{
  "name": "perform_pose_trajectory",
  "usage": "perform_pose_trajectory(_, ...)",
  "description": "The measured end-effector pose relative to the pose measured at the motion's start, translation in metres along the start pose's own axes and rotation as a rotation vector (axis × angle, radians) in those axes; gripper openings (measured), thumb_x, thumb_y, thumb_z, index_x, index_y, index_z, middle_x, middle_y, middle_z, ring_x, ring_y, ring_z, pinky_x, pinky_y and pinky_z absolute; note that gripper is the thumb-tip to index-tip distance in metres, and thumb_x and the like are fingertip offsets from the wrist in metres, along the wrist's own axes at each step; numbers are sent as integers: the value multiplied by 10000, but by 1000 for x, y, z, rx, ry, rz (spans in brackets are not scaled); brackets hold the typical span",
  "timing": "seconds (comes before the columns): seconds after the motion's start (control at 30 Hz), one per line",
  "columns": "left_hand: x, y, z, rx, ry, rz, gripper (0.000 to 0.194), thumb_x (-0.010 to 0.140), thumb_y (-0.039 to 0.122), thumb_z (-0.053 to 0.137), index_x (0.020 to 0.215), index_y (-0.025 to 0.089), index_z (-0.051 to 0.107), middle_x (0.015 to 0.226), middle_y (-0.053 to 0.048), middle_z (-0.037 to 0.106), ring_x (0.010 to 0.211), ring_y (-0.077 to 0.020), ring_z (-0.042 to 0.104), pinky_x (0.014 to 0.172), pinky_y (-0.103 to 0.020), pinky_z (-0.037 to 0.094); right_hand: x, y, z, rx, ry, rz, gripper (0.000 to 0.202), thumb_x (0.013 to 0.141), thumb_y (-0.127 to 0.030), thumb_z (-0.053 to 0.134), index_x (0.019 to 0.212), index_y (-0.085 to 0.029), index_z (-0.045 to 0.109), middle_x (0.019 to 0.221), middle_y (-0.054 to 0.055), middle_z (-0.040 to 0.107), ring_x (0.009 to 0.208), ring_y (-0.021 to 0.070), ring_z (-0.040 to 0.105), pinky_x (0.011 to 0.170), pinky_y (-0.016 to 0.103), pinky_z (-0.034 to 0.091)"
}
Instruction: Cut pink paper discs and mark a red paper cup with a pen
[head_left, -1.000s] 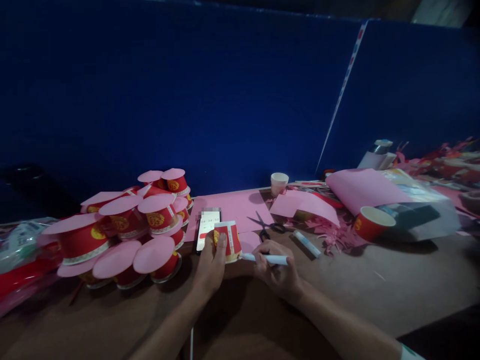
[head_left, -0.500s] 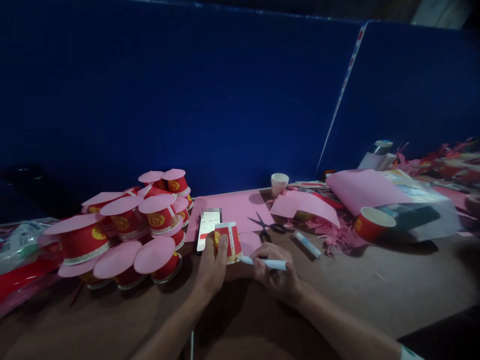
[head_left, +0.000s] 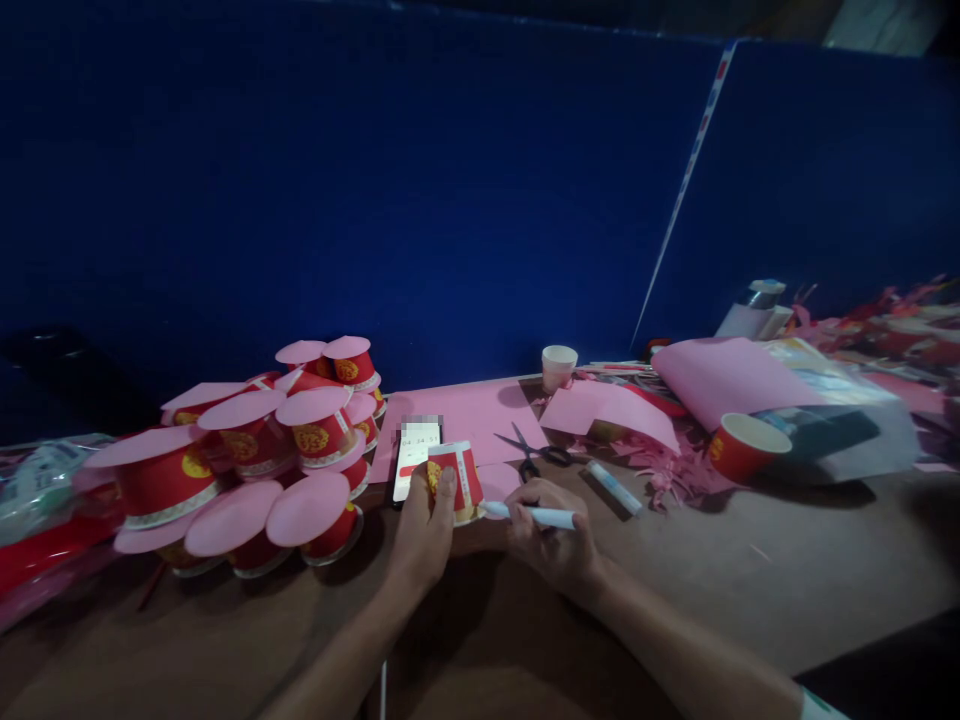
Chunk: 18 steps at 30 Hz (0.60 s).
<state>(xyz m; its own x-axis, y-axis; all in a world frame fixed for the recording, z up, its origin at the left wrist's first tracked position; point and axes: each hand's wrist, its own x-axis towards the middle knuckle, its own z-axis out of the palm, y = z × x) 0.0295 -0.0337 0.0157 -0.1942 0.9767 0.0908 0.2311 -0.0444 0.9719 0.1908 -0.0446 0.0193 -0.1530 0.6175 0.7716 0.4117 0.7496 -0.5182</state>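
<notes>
My left hand (head_left: 421,535) is wrapped round a red paper cup (head_left: 466,478) with gold print and a white strip, its thumb across the side. In my right hand (head_left: 553,535) is a white pen-shaped tube (head_left: 551,517), pinched in the fingers with its tip close to the cup's lower rim. Whether the tip touches the rim, I cannot tell. A pink paper disc (head_left: 499,482) lies behind the tip. Beyond my right hand rest open black scissors (head_left: 531,462). A phone (head_left: 418,450) with a lit screen lies behind my left hand.
Stacked red cups with pink paper cones (head_left: 244,430) fill the left side. Pink sheets (head_left: 480,415) lie toward the blue partition (head_left: 465,200). A pale cup (head_left: 559,368), a clear tube (head_left: 613,488), pink paper scraps (head_left: 675,475) and another red cup (head_left: 742,447) are to the right.
The tip of the white tube has shifted slightly up and to the right along the cup's rim. My left hand and the cup have hardly moved.
</notes>
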Motion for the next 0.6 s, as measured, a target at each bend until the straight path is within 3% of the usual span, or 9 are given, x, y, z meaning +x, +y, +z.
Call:
perform_pose_trajectory(0.2, 0, 0, 0, 38, 10, -5, 425, 806, 529, 430, 1021, 173, 517, 893, -67, 632, 801, -221, 590, 748, -359, 432, 1, -2, -1, 60, -36, -58, 145, 828, -155, 446, 736, -173, 556, 617, 20, 594, 557, 131, 544, 550, 254, 427)
perform_pose_trajectory(0.37, 0, 0, 0, 31, 2, -10, 417, 818, 527, 408, 1032, 181, 500, 928, -70, 627, 817, -217, 589, 756, -360, 433, 1, -4, -1, 23, 1, 4, 163, 833, -145, 441, 710, -173, 544, 604, 12, 569, 527, 121, 527, 509, 241, 403)
perform_pose_trajectory(0.6, 1, 1, 0, 22, -2, 6, 395, 820, 513, 415, 1018, 182, 500, 916, -63, 625, 816, -212, 589, 757, -349, 431, 1, -4, -1, 23, -21, -28, 145, 822, -128, 454, 720, -174, 547, 600, 10, 571, 529, 119, 524, 543, 247, 424)
